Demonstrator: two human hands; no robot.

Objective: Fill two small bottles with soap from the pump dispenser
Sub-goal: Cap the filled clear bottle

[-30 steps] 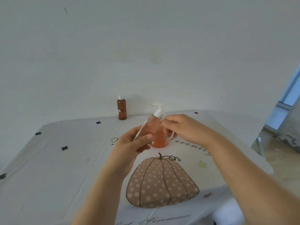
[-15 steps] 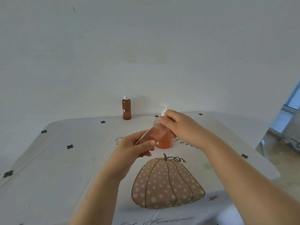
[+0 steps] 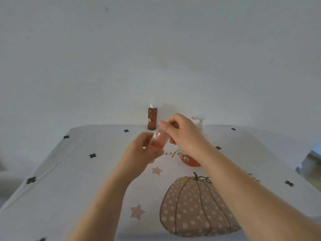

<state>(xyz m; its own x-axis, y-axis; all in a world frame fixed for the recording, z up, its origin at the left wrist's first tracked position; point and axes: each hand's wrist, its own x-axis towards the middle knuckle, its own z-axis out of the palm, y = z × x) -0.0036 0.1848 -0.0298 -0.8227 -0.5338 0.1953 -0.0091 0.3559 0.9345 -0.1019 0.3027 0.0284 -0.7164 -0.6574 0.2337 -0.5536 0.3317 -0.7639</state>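
My left hand (image 3: 140, 152) grips a small clear bottle (image 3: 160, 140) holding orange soap, tilted a little to the left above the table. My right hand (image 3: 184, 134) pinches thumb and forefinger at that bottle's top, where a small cap seems to sit, mostly hidden. The pump dispenser (image 3: 190, 160) stands behind my right wrist; only its white pump head (image 3: 199, 119) and orange base show. A second small bottle (image 3: 152, 120), brown with a white cap, stands upright at the table's back edge, apart from both hands.
The table (image 3: 78, 171) wears a white cloth with black crosses, stars and a spotted pumpkin print (image 3: 194, 206). A plain wall rises right behind it. The table's right edge drops off near a doorway (image 3: 311, 164).
My right hand has left the pump dispenser and come to the top of the small clear bottle. My left hand has carried that bottle left, away from the dispenser.
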